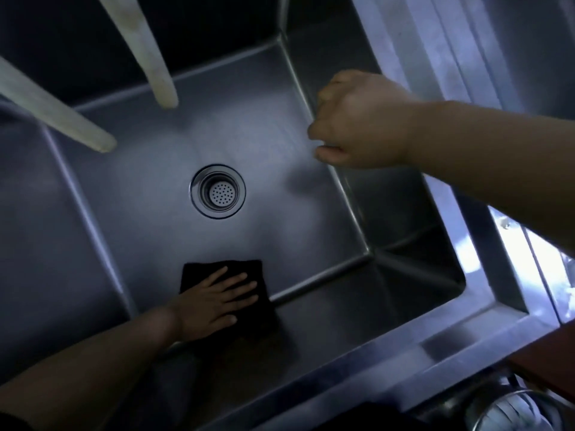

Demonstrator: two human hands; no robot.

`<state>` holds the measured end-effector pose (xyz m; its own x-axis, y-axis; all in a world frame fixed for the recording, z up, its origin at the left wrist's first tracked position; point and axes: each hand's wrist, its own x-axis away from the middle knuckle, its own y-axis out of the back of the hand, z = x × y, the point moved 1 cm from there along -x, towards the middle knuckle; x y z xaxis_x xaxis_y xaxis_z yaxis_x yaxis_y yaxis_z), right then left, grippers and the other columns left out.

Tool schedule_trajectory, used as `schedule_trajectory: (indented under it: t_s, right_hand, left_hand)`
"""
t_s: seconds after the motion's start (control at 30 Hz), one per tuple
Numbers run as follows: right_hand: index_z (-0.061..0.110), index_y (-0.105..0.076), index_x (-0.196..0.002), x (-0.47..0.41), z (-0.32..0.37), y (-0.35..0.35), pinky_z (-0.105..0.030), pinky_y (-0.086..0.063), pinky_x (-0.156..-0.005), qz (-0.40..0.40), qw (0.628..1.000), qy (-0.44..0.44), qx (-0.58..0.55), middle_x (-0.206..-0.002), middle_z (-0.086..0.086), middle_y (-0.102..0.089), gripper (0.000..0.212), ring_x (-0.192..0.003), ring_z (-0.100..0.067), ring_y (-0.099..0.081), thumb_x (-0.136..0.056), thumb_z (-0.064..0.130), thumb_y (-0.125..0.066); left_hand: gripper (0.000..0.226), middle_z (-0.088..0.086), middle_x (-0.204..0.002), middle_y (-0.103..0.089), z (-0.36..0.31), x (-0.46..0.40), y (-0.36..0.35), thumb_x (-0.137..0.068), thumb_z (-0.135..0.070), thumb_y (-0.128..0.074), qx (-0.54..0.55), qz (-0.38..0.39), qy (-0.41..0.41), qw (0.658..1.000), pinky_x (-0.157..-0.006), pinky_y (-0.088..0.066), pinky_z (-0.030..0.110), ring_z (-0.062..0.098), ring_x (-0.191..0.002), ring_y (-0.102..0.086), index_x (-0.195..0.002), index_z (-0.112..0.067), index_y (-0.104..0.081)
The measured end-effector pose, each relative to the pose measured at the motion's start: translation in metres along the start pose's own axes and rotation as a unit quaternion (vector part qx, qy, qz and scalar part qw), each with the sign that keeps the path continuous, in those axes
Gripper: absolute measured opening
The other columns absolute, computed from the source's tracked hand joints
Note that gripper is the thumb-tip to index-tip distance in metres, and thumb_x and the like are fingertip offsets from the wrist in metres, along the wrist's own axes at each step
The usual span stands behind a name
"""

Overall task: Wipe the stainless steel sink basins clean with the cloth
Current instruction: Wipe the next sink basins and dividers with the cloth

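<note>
My left hand (214,301) presses flat on the cloth (249,275) below the drain (217,191); right hand (361,119) curled, holding nothing; the cloth may bunch, missing corners

My left hand (214,301) lies flat on the cloth (249,275), which sits on the basin (149,188) floor at its near edge, in front of the drain (217,191). My right hand (357,119) hangs over the basin's right wall, and two spouts (149,57) reach over the far left.
</note>
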<state>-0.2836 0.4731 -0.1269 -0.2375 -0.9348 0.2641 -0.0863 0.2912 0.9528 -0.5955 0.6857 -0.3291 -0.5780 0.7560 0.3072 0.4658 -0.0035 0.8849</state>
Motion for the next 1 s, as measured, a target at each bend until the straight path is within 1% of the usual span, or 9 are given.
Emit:
schedule_trajectory:
  t_s: [0.1, 0.17, 0.23, 0.33, 0.43, 0.53, 0.6, 0.8, 1.0]
  right_hand:
    - [0.009, -0.054, -0.056, -0.016, 0.021, -0.009, -0.035, -0.048, -0.063, -0.003, 0.999, 0.013, -0.034, -0.049, -0.009, -0.052, 0.031, -0.054, -0.029, -0.052, -0.08, 0.024, -0.041]
    - [0.011, -0.054, -0.053, -0.025, 0.031, -0.026, -0.029, -0.045, -0.057, 0.042, 0.998, 0.033, -0.044, -0.046, -0.005, -0.052, 0.029, -0.051, -0.026, -0.053, -0.075, 0.026, -0.041]
    - [0.016, -0.055, -0.052, -0.033, 0.039, -0.041, -0.023, -0.043, -0.055, 0.058, 0.997, 0.049, -0.031, -0.047, -0.001, -0.055, 0.02, -0.05, -0.023, -0.055, -0.069, 0.027, -0.058]
    - [0.017, -0.062, -0.085, -0.036, 0.045, -0.053, -0.031, -0.043, -0.075, 0.143, 0.988, 0.021, -0.043, -0.083, -0.004, -0.067, 0.01, -0.082, -0.025, -0.06, -0.085, 0.026, -0.058]
    - [0.018, -0.057, -0.106, -0.03, 0.033, -0.054, -0.035, -0.036, -0.088, 0.153, 0.987, -0.023, -0.037, -0.107, -0.004, -0.063, 0.022, -0.101, -0.026, -0.055, -0.097, 0.028, -0.04]
    - [0.015, -0.061, -0.089, -0.031, 0.009, -0.038, -0.034, -0.041, -0.079, 0.068, 0.996, -0.052, 0.002, -0.087, -0.005, -0.065, 0.011, -0.084, -0.029, -0.06, -0.089, 0.022, -0.053]
    - [0.012, -0.06, -0.08, -0.035, -0.01, -0.029, -0.034, -0.04, -0.072, 0.052, 0.995, -0.081, 0.002, -0.075, -0.007, -0.063, 0.009, -0.073, -0.029, -0.059, -0.084, 0.019, -0.056]
    - [0.012, -0.057, -0.075, -0.042, -0.023, -0.024, -0.033, -0.033, -0.067, 0.026, 0.997, -0.076, 0.015, -0.068, -0.006, -0.059, 0.016, -0.066, -0.029, -0.055, -0.086, 0.023, -0.052]
    - [0.016, -0.059, -0.086, -0.037, -0.021, -0.031, -0.036, -0.04, -0.076, 0.052, 0.996, -0.069, -0.011, -0.08, -0.006, -0.064, 0.02, -0.078, -0.03, -0.059, -0.089, 0.029, -0.045]
  left_hand:
    - [0.056, -0.008, -0.159, 0.001, 0.007, 0.036, -0.005, -0.1, -0.05, -0.016, -0.026, 0.007, 0.012, 1.0, -0.117, 0.004, 0.042, 0.017, -0.147, 0.004, -0.151, -0.032, -0.004]
    - [0.056, -0.007, -0.156, -0.017, 0.012, 0.042, -0.003, -0.1, -0.051, -0.014, -0.027, 0.015, 0.019, 0.999, -0.115, 0.0, 0.04, 0.017, -0.147, 0.005, -0.15, -0.033, 0.0]
    - [0.053, -0.01, -0.148, -0.033, 0.015, 0.039, -0.002, -0.101, -0.048, -0.012, -0.02, 0.018, 0.025, 0.999, -0.114, -0.003, 0.039, 0.015, -0.147, -0.001, -0.15, -0.035, 0.003]
    - [0.053, -0.01, -0.155, -0.019, 0.017, 0.012, -0.004, -0.101, -0.044, -0.016, -0.023, -0.021, 0.017, 0.999, -0.116, 0.0, 0.042, 0.016, -0.147, 0.0, -0.149, -0.036, 0.003]
    - [0.061, -0.005, -0.16, 0.004, 0.011, -0.05, 0.002, -0.091, -0.048, -0.034, -0.021, -0.03, 0.039, 0.999, -0.115, 0.002, 0.049, 0.021, -0.147, 0.003, -0.149, -0.035, -0.02]
    - [0.059, -0.001, -0.151, -0.036, 0.01, -0.123, 0.028, -0.085, -0.052, -0.036, -0.038, -0.012, 0.056, 0.998, -0.113, -0.002, 0.051, 0.026, -0.14, -0.03, -0.139, -0.031, -0.044]
    - [0.062, 0.001, -0.146, -0.044, 0.02, -0.159, 0.044, -0.083, -0.054, -0.034, -0.042, -0.004, 0.092, 0.995, -0.112, -0.002, 0.051, 0.028, -0.135, -0.039, -0.138, -0.03, -0.046]
    - [0.072, 0.0, -0.16, 0.006, 0.084, -0.213, 0.092, -0.092, -0.062, -0.026, -0.009, -0.035, 0.26, 0.965, -0.111, 0.016, 0.053, 0.026, -0.146, 0.012, -0.151, -0.03, 0.002]
    - [0.074, 0.001, -0.16, 0.01, 0.167, -0.192, 0.124, -0.093, -0.059, -0.03, 0.044, -0.077, 0.398, 0.913, -0.113, 0.012, 0.052, 0.025, -0.145, 0.014, -0.151, -0.03, 0.006]
